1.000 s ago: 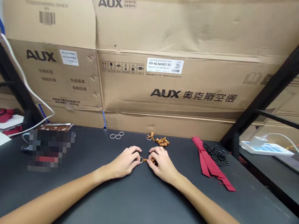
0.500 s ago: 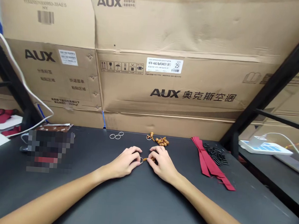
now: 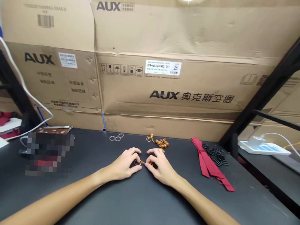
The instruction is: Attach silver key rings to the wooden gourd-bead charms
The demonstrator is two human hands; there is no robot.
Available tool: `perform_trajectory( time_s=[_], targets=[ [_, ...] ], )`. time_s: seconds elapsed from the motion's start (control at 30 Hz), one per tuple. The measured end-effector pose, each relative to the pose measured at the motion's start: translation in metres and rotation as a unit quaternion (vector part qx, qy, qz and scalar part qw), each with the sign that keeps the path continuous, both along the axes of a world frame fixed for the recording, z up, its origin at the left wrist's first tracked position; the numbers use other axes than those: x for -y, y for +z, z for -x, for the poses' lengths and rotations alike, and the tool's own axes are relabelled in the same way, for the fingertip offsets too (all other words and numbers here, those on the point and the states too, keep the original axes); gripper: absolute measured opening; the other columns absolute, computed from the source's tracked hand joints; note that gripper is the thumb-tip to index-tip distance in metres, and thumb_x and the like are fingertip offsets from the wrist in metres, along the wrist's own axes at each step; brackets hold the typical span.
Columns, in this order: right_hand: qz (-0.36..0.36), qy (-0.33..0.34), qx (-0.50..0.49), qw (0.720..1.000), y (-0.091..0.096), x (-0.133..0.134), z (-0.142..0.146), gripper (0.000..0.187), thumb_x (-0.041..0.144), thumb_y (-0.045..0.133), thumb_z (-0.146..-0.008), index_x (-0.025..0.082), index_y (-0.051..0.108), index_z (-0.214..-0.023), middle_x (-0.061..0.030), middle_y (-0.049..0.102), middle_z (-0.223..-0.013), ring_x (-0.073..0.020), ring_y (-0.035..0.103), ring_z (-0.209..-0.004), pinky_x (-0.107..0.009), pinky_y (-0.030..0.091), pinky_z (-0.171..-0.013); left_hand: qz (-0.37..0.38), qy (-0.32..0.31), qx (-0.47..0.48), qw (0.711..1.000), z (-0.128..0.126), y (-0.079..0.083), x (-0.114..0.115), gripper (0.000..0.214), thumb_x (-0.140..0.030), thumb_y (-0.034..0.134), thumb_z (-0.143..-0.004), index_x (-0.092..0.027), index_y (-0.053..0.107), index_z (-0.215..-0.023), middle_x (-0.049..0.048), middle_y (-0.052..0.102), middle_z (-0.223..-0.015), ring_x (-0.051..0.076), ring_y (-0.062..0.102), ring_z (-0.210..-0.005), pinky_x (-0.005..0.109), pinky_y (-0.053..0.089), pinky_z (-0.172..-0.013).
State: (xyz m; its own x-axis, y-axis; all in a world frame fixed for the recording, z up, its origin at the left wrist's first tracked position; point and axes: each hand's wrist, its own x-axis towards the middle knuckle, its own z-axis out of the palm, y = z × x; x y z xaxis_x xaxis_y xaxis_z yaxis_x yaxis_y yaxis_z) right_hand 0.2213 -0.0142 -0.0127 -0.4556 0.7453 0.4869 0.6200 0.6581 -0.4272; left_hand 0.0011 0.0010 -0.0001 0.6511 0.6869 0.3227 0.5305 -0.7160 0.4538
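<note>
- While the left hand (image 3: 126,164) and the right hand (image 3: 163,168) face each other near the middle of the frame, a small gap shows between them.
- One silver ring (image 3: 138,164) is in that gap, right by the thumb and first finger of the left hand. They curl around it, but it is so small here that I cannot tell if they pinch it.
- A short yellow cord (image 3: 143,162) goes from the ring to the right hand, which pinches it with thumb and finger.
- Some brown beads (image 3: 151,163) peek out under the right hand, partly hidden by its fingers.
- Above the left hand, a bit left of the middle of the frame, three silver rings (image 3: 115,138) lie flat on the black worktop (image 3: 143,201).
- Just above the right hand lies a bunch of round brown beads (image 3: 163,143), with one more ring (image 3: 148,141) at its left end.
- On the right side of the frame, red strips (image 3: 208,161) lie slanted, with a pile of black clips (image 3: 217,155) just beside them.
- Big brown cardboard (image 3: 186,110) with dark letters fills the back, across the top of the frame.
</note>
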Motion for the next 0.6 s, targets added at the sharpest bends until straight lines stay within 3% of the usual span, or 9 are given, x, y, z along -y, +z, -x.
perform_trajectory(
  time_s=[0.13,0.3,0.4,0.6],
  targets=[
    [0.017,0.028,-0.003,0.999,0.0036,0.0032,0.0005,0.009,0.022,0.058,-0.087,0.021,0.061,-0.078,-0.0086,0.054,-0.113,-0.0232,0.047,-0.114,-0.042,0.043,-0.096,-0.018,-0.002,-0.001,1.0,-0.0003,-0.0009,0.0001,0.01,-0.023,0.05,-0.092,-0.02,0.057,-0.085,0.0066,0.052,-0.123,0.023,0.051,-0.114,0.039,0.041,-0.099],
    [0.001,-0.057,0.001,0.998,-0.0023,-0.0025,0.0001,0.01,0.021,0.056,-0.087,0.02,0.061,-0.078,-0.0105,0.056,-0.11,-0.026,0.048,-0.11,-0.047,0.042,-0.094,-0.01,-0.017,-0.006,1.0,-0.0008,-0.0007,-0.002,0.015,-0.021,0.046,-0.094,-0.02,0.056,-0.083,0.0062,0.052,-0.122,0.021,0.051,-0.113,0.038,0.041,-0.098],
    [-0.007,-0.064,0.006,0.998,-0.0034,-0.0035,0.0005,0.011,0.022,0.056,-0.087,0.02,0.061,-0.078,-0.0103,0.056,-0.109,-0.0265,0.049,-0.11,-0.046,0.042,-0.093,-0.007,-0.017,-0.005,1.0,-0.001,0.0009,-0.0015,0.015,-0.021,0.045,-0.094,-0.02,0.056,-0.083,0.0064,0.052,-0.121,0.021,0.051,-0.113,0.038,0.041,-0.098],
    [-0.057,-0.051,0.0,0.997,0.0057,0.0047,0.0012,0.006,0.025,0.062,-0.081,0.021,0.06,-0.084,-0.0095,0.055,-0.108,-0.0258,0.049,-0.106,-0.044,0.043,-0.092,-0.047,0.009,0.0,0.999,-0.0012,0.0049,0.0065,0.011,-0.026,0.059,-0.086,-0.019,0.053,-0.081,0.0067,0.053,-0.118,0.022,0.053,-0.103,0.037,0.044,-0.092]
  ],
)
